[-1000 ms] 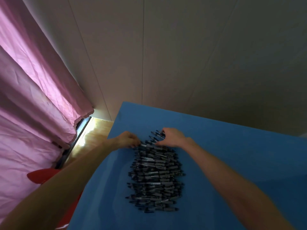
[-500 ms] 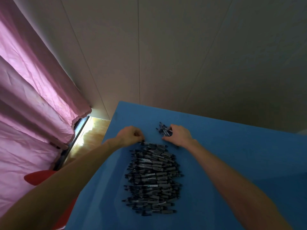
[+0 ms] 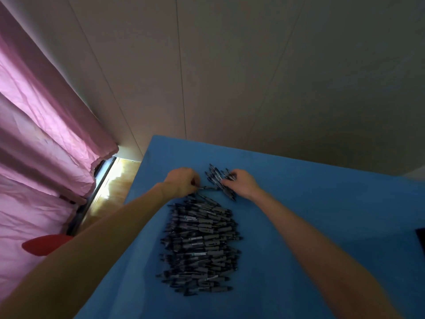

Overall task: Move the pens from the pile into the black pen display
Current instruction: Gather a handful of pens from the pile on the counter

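A large pile of dark pens [image 3: 200,245] lies on the blue table [image 3: 322,215]. At the pile's far end, my right hand [image 3: 241,184] grips a fanned bunch of pens [image 3: 217,178] that sticks out to its left and lies apart from the pile. My left hand [image 3: 181,181] is curled and pinches the end of one pen [image 3: 208,187] that lies between the two hands. A black edge [image 3: 420,240] shows at the right border of the frame; whether it is the pen display cannot be told.
A pink curtain [image 3: 46,146] hangs at the left, with a strip of wooden floor [image 3: 110,192] beside the table's left edge. Something red [image 3: 43,245] sits low at the left. A pale panelled wall [image 3: 253,77] rises behind the table.
My right hand has drawn a bunch of pens away from the far end of the pile. My left hand has closed on a single pen beside it. The camera has tilted slightly.
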### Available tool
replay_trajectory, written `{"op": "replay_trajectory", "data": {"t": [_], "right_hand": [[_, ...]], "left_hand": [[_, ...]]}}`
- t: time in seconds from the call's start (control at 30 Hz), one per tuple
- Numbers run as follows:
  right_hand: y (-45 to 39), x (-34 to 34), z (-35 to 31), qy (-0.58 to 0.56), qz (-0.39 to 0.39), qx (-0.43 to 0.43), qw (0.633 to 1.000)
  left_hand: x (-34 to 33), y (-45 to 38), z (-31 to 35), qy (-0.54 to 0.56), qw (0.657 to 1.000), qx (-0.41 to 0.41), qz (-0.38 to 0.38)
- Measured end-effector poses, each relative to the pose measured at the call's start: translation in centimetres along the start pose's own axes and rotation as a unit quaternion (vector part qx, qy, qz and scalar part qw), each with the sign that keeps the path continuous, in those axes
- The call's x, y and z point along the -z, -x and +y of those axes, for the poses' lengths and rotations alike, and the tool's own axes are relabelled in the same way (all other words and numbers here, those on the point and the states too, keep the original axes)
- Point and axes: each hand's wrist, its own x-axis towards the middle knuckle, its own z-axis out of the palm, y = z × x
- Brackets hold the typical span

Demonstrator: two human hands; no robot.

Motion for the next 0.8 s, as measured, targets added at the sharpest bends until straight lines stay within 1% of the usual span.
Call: {"op": "replay_trajectory", "data": {"t": [0.13, 0.2, 0.37, 0.43, 0.47, 0.57, 0.67, 0.73, 0.8], "right_hand": [[-0.4, -0.3, -1.2, 0.060, -0.006, -0.001, 0.998], [-0.6, -0.3, -1.3, 0.068, 0.000, -0.015, 0.998], [-1.3, 0.6, -1.2, 0.049, -0.009, -0.043, 0.998], [-1.7, 1.0, -1.2, 0.042, -0.010, -0.046, 0.998], [-1.9, 1.2, -1.2, 0.035, -0.005, -0.045, 0.998], [-2.2, 1.8, -1.5, 0.048, 0.020, -0.037, 0.998], [-2.2, 1.9, -2.2, 0.109, 0.052, -0.021, 0.992], [-2.1, 2.0, -2.7, 0.147, 0.074, -0.006, 0.986], [-2.1, 2.1, -3.1, 0.171, 0.071, 0.005, 0.983]], "left_hand": [[0.4, -0.5, 0.2, -0.031, 0.999, -0.039, 0.000], [0.6, -0.9, 0.5, -0.033, 0.998, -0.053, 0.001], [-0.4, -1.4, 1.6, 0.019, 0.999, -0.032, 0.036], [-1.0, -1.3, 1.8, 0.046, 0.997, -0.007, 0.059], [-1.2, -1.2, 2.0, 0.057, 0.995, 0.019, 0.077], [-1.1, -0.9, 2.7, 0.070, 0.981, 0.128, 0.130], [-0.8, -0.8, 3.4, 0.037, 0.975, 0.187, 0.118], [-0.8, -0.9, 3.8, 0.018, 0.977, 0.195, 0.088], [-1.0, -1.3, 4.5, 0.007, 0.980, 0.186, 0.072]]}}
